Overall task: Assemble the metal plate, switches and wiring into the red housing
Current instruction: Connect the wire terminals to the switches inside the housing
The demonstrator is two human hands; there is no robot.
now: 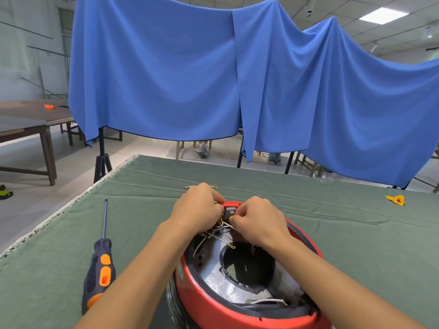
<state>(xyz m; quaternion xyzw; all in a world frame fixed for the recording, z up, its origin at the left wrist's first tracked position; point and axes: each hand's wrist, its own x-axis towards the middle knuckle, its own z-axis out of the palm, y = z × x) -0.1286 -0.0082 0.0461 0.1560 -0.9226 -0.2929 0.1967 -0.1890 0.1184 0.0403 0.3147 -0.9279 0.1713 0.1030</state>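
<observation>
Both hands meet at the far rim of the red housing (213, 302), which sits at the near edge of the tabletop (332, 233), its open side up. The left hand (198, 206) is curled narrow, fingertips pinched around a small black switch (230, 211) at the housing's far wall. The right hand (257, 222) is likewise closed to a narrow pinch, its fingertips on the white wiring (215, 235) just below the switch; whether they grip a wire end or a terminal is too small to tell. More white wires fan out beneath the hands across the silvery metal plate (213, 279) inside the housing, one ending in a brass ring terminal (231, 246) near the plate's round central opening. Another white wire lies along the near inner rim.

A green cloth covers the tabletop. A screwdriver (101, 262) with a black and orange handle lies near the left edge, tip pointing away. A short wire with brass ends (190, 187) lies just beyond the left hand, and a yellow scrap (394, 199) rests toward the far right edge.

Beyond the tabletop hangs a large blue cloth (190, 67) on black stands. Wooden tables (28, 122) stand to the left on a pale tiled floor, one bearing a small orange object (49, 106).
</observation>
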